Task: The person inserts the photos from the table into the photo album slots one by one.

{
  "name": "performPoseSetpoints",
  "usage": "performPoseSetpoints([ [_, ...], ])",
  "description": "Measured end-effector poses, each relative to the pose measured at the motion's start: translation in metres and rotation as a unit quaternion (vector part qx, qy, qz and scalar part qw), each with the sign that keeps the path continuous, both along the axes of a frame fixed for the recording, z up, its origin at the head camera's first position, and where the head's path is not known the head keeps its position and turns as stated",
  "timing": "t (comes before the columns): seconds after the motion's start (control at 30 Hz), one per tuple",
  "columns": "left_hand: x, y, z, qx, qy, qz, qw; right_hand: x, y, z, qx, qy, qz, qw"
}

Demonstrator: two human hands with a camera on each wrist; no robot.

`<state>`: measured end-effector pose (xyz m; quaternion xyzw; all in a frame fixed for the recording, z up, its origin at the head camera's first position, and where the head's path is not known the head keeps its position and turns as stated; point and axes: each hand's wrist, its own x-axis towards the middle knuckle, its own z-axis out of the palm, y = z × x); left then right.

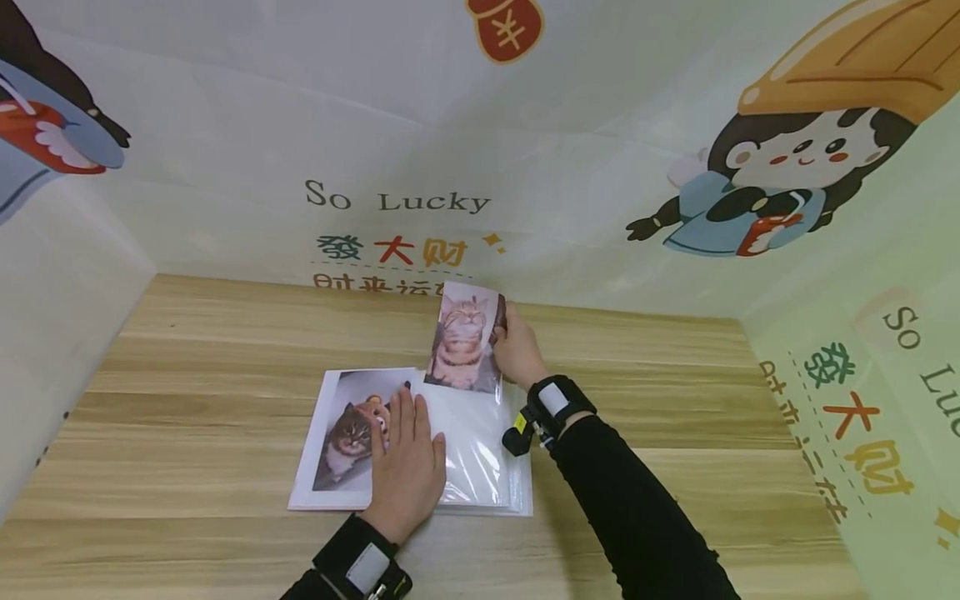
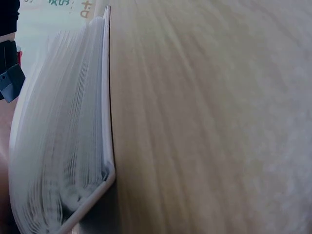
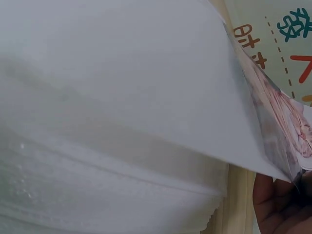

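Observation:
A photo album (image 1: 472,454) lies open on the wooden table, its right page a glossy clear sleeve over white. My left hand (image 1: 408,462) rests on the left page with fingers straight, partly covering a picture (image 1: 348,450) of a grey-faced cat. My right hand (image 1: 519,346) pinches the right edge of a photo (image 1: 461,342) of an orange cat with closed eyes, held over the top of the right page. In the right wrist view, the fingers (image 3: 280,204) grip a corner of this bent photo, its white back (image 3: 146,87) facing the camera. The thick page stack (image 2: 63,122) shows in the left wrist view.
A printed backdrop (image 1: 420,108) with cartoon figures and lettering stands behind the table (image 1: 210,400) and along its sides. The table's back edge meets it just beyond the held photo. Black straps with small cameras sit on both wrists.

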<state>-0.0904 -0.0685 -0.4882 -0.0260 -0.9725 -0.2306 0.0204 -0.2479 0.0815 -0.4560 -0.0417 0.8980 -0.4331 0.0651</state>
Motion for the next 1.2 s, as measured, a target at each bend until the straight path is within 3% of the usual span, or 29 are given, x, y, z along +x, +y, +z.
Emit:
performPoseSetpoints([
  [0.2,0.0,0.0,0.0,0.0,0.002,0.003,1.0,0.003,-0.004,-0.002,-0.017,-0.063,0.006,0.998],
  [0.43,0.0,-0.001,0.0,0.0,0.008,0.004,1.0,0.009,-0.005,-0.008,-0.047,-0.084,0.032,0.995],
  [0.6,0.0,-0.002,0.0,0.002,0.005,0.005,1.0,0.015,-0.002,-0.01,-0.077,-0.126,0.065,0.987],
  [0.77,0.001,-0.002,0.0,0.002,0.007,0.004,1.0,0.017,0.004,-0.011,-0.055,-0.173,0.094,0.979],
  [0.97,0.001,-0.002,0.0,0.005,0.004,0.003,1.0,0.01,0.002,-0.004,-0.031,-0.123,0.068,0.99],
  [1.07,0.0,-0.001,0.0,0.007,0.003,0.002,1.0,0.003,0.001,0.005,0.0,-0.096,0.106,0.99],
  [1.2,0.0,-0.001,0.0,0.007,0.004,0.001,1.0,-0.004,-0.002,0.016,0.051,-0.093,0.184,0.977],
])
